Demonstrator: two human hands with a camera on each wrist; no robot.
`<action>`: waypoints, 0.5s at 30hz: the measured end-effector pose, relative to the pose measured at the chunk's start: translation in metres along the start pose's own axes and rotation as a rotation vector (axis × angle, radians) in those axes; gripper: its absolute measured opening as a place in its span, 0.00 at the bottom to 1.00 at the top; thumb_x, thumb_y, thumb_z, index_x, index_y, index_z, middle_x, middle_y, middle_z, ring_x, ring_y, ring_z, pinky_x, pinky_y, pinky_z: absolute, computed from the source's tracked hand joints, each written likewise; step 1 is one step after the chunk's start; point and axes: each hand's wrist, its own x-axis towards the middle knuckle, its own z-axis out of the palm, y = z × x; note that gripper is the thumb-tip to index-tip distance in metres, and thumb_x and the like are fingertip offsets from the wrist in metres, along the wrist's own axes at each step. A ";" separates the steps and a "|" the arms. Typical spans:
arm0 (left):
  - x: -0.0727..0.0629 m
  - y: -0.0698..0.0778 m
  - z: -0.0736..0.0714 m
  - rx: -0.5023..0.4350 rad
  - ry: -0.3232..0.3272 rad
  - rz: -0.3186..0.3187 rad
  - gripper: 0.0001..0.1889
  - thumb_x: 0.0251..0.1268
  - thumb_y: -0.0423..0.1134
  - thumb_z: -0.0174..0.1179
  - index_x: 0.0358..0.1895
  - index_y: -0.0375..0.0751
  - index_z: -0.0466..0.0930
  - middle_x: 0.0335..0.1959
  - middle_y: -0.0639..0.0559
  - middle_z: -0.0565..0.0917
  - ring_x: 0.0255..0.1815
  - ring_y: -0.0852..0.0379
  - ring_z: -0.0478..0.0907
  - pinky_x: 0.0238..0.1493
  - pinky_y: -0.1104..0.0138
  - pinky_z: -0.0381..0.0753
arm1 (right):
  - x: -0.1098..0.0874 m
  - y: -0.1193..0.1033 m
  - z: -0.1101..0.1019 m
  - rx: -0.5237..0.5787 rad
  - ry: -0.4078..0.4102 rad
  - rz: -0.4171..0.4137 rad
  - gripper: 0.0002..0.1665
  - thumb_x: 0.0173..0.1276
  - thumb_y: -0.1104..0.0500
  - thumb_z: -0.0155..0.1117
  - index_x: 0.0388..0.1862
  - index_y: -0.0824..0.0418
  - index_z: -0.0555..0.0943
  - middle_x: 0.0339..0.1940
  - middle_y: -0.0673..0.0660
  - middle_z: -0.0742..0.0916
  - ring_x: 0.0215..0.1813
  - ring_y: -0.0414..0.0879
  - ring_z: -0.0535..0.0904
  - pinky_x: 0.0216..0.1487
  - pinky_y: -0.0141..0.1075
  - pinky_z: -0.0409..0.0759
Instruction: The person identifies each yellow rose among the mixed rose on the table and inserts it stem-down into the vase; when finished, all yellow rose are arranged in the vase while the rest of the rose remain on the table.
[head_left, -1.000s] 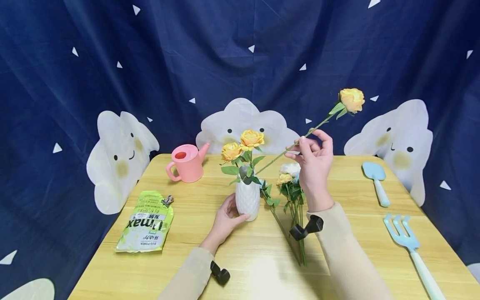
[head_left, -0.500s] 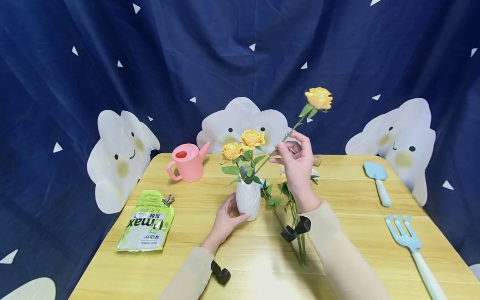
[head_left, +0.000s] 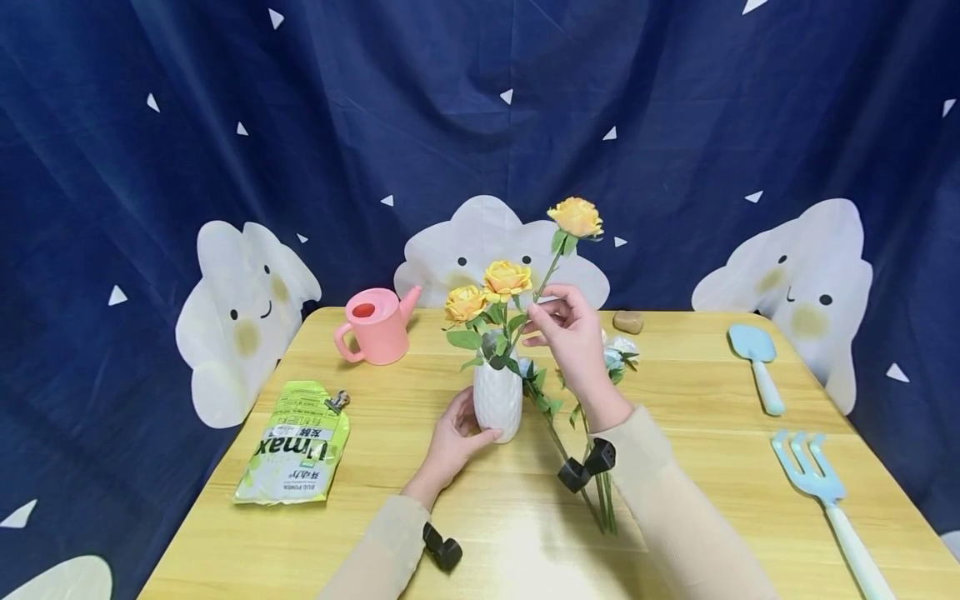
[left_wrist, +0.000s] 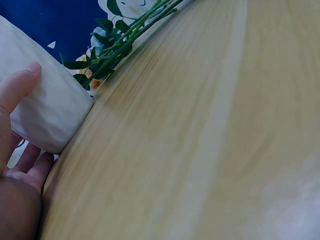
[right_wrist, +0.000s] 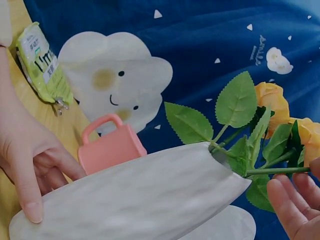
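Observation:
A white textured vase stands upright on the table, two yellow roses in its mouth. My left hand holds it low down, thumb on the near side and fingers around the base. Above and right of the rim, my right hand pinches the stem of a third yellow rose. That bloom leans right, higher than the other two. In the right wrist view, its green stem runs from the fingertips to the vase's mouth, where leaves hide part of the opening.
More cut flowers lie right of the vase, partly under my right forearm. A pink watering can and a green bag with a clip are left. Rightward lie a stone, blue trowel and hand fork.
My right hand has moved left and slightly down with the rose, bringing its stem more upright. The stone has come into sight behind it. My left hand and the vase stay put.

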 end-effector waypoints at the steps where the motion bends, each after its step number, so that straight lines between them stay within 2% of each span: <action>1: 0.000 0.000 0.000 0.000 0.000 -0.001 0.39 0.46 0.26 0.70 0.65 0.35 0.62 0.57 0.40 0.73 0.59 0.43 0.68 0.62 0.54 0.66 | 0.000 0.000 0.000 -0.017 -0.001 0.001 0.13 0.65 0.68 0.59 0.46 0.71 0.71 0.33 0.66 0.81 0.30 0.57 0.82 0.31 0.53 0.82; 5: 0.000 -0.001 0.000 0.005 0.000 -0.005 0.39 0.46 0.27 0.70 0.65 0.36 0.62 0.57 0.41 0.73 0.58 0.44 0.68 0.62 0.54 0.66 | 0.001 0.001 -0.002 -0.058 0.005 0.008 0.12 0.65 0.64 0.61 0.42 0.72 0.74 0.34 0.66 0.81 0.28 0.47 0.83 0.31 0.48 0.83; 9: 0.001 -0.001 0.000 0.006 0.000 -0.006 0.39 0.47 0.27 0.70 0.65 0.36 0.62 0.57 0.41 0.73 0.59 0.44 0.68 0.62 0.55 0.66 | -0.001 0.004 -0.001 -0.069 0.023 0.039 0.12 0.64 0.64 0.62 0.40 0.73 0.76 0.32 0.64 0.82 0.28 0.45 0.83 0.30 0.46 0.84; 15: 0.001 -0.003 0.000 0.008 0.000 0.003 0.39 0.46 0.27 0.70 0.65 0.35 0.62 0.57 0.41 0.73 0.58 0.44 0.69 0.61 0.55 0.68 | -0.006 0.011 0.002 -0.101 0.056 0.080 0.12 0.63 0.62 0.64 0.39 0.72 0.79 0.31 0.59 0.83 0.32 0.55 0.82 0.30 0.40 0.84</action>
